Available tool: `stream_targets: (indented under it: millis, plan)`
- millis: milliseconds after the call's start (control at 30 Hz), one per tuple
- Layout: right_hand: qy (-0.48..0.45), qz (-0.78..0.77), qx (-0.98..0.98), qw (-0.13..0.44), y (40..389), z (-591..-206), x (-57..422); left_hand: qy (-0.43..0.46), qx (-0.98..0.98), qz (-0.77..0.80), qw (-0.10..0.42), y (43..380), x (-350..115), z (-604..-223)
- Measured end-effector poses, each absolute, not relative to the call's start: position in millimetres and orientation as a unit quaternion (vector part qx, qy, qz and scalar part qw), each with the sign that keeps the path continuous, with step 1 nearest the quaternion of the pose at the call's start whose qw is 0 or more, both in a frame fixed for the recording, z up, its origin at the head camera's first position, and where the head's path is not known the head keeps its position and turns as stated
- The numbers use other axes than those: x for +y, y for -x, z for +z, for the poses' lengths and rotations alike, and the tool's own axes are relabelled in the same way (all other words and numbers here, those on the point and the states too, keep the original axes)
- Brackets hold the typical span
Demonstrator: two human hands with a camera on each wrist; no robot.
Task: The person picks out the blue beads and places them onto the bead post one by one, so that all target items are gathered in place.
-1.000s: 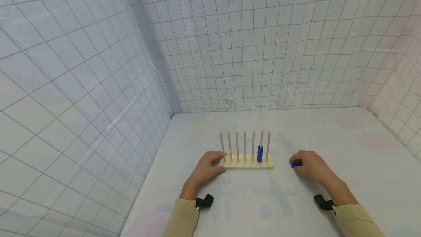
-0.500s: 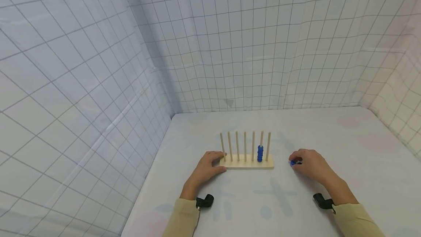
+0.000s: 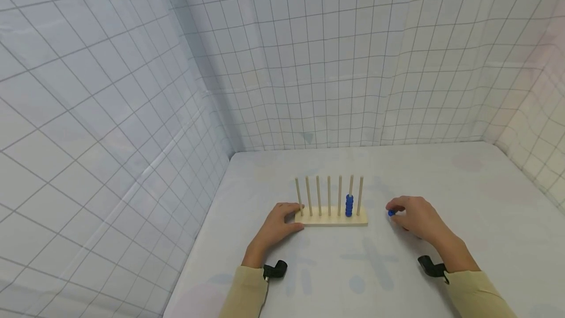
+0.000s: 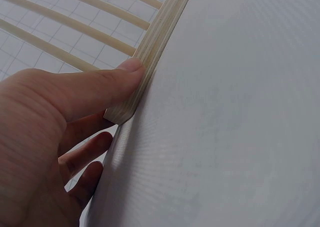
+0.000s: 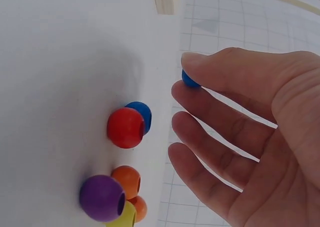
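Note:
A pale wooden base (image 3: 328, 221) with an upright row of several pegs stands mid-table. Blue beads (image 3: 349, 205) are stacked on the second peg from the right. My left hand (image 3: 276, 225) grips the base's left end, its thumb along the front edge (image 4: 150, 57). To the right of the base, my right hand (image 3: 417, 217) pinches a blue bead (image 5: 189, 80) between thumb and fingertips; the thumb covers most of it. In the right wrist view, a red bead (image 5: 125, 128) and another blue bead (image 5: 141, 113) lie on the table below that hand.
Further loose beads rest on the table near the right hand: a purple bead (image 5: 102, 198), an orange bead (image 5: 126, 181) and a yellow bead (image 5: 124, 216). The white table (image 3: 309, 278) is bounded by gridded cloth walls (image 3: 331, 63) at back and sides.
My right hand has lifted slightly, and the blue bead in it has come up with it to the fingertips. The left hand stays on the base, which has not moved.

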State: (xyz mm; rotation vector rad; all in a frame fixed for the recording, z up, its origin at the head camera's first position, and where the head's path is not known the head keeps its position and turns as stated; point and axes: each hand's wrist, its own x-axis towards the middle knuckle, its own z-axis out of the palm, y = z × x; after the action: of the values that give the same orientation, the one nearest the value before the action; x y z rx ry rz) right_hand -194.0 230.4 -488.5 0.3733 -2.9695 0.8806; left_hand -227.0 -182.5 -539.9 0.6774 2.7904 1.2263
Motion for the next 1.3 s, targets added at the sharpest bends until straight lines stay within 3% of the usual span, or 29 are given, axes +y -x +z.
stream_targets:
  millis: [367, 1300]
  plan:
    - [-0.129, 0.276, -0.951, 0.056, 194, -480, 228, -0.219, 0.895, 0.388, 0.01, 227, -182, -539]
    - [-0.126, 0.304, -0.938, 0.108, 195, -452, 215, -0.217, 0.897, 0.386, 0.01, 227, -182, -537]
